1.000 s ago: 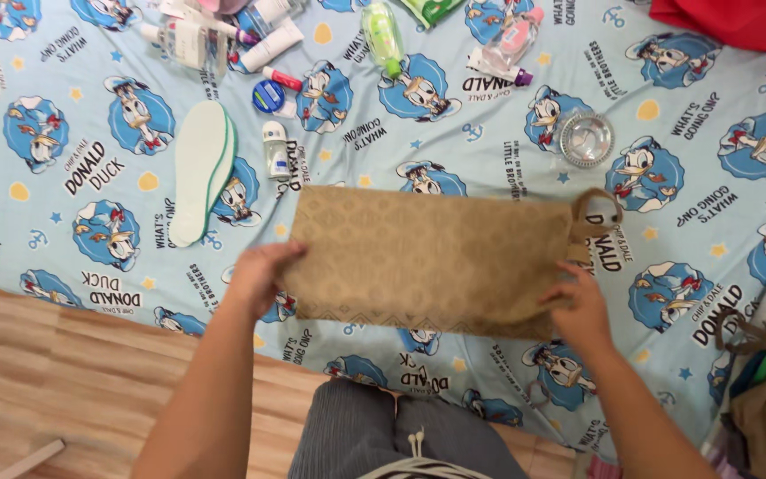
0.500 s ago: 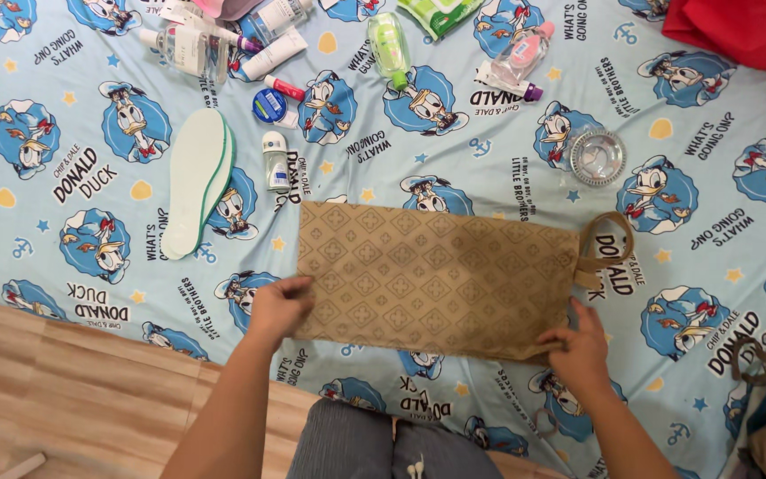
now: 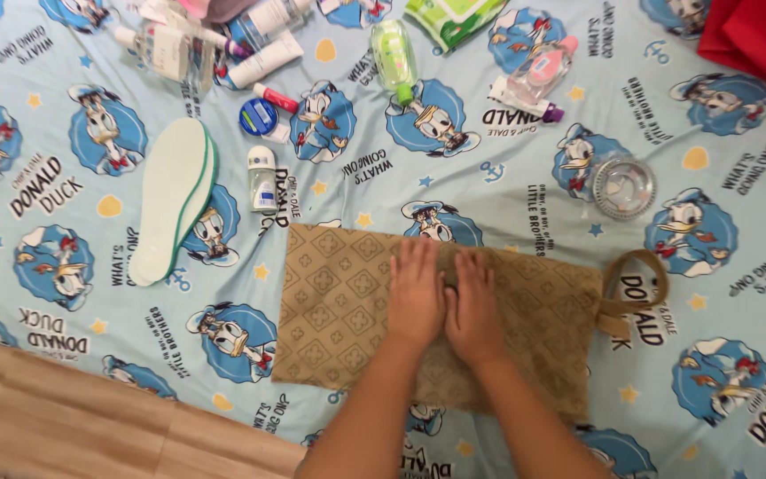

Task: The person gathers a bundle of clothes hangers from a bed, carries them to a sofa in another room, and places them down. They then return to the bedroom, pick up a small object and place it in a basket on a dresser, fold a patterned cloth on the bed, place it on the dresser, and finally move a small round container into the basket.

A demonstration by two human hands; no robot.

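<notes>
We had let go of the tan bag's edges; our left hand and right hand now lay open, palms flat on its middle, pressing it onto the bedsheet, below the clear dish.

A pale shoe insole lies on the cartoon-print sheet, well off to the left of the hands. Nearer them stands a small white roll-on bottle, a round blue tin beyond it. A green bottle lies farther ahead, and a glass dish sits off to the right, with red cloth in the far corner.
</notes>
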